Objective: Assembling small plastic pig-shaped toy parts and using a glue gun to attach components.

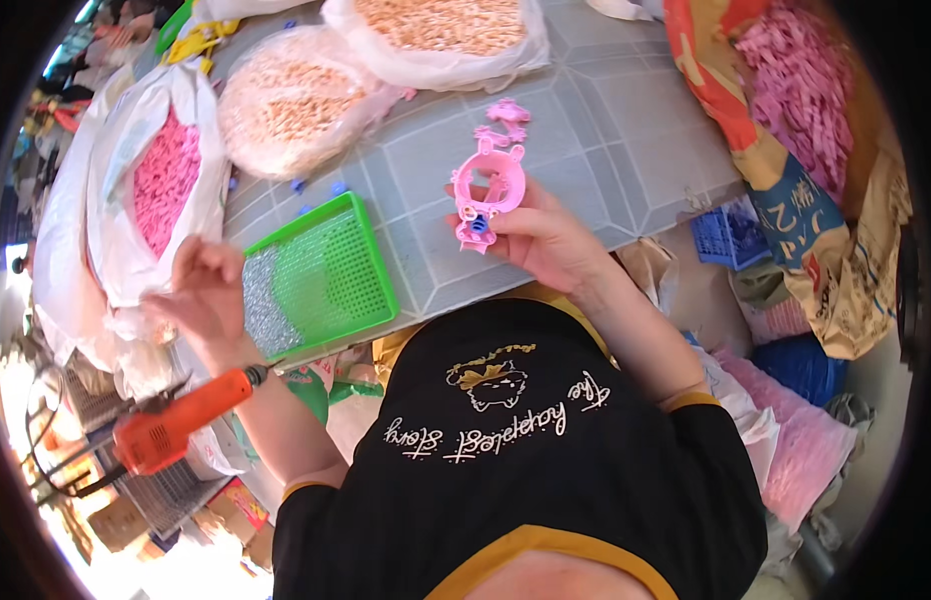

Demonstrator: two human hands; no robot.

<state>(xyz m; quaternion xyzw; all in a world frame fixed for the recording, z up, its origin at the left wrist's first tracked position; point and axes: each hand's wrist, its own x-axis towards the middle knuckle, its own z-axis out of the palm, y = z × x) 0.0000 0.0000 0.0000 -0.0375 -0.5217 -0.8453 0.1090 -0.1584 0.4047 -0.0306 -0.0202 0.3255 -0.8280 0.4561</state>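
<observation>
Pink ring toy (518, 187) up over the table (416, 180), held in my right hand (531, 232), fingers and thumb closed around its lower end, where a small blue piece (478, 225) sits. My left hand (204, 300) is up beside the tray, fingers half curled; I can't tell whether they pinch anything. The green tray (374, 240) sits at my edge of the table, little silver bits (263, 300) heaped at its left end. Left of that, a white bag (208, 165) gapes open on pink pieces (168, 180). Across the table, two clear bags, a nearer one (244, 95) and a farther one (536, 45), both with tan bits inside! Over right, a printed sack (766, 160) bulges with pink strips (801, 90), a blue basket (724, 235) near it.
</observation>
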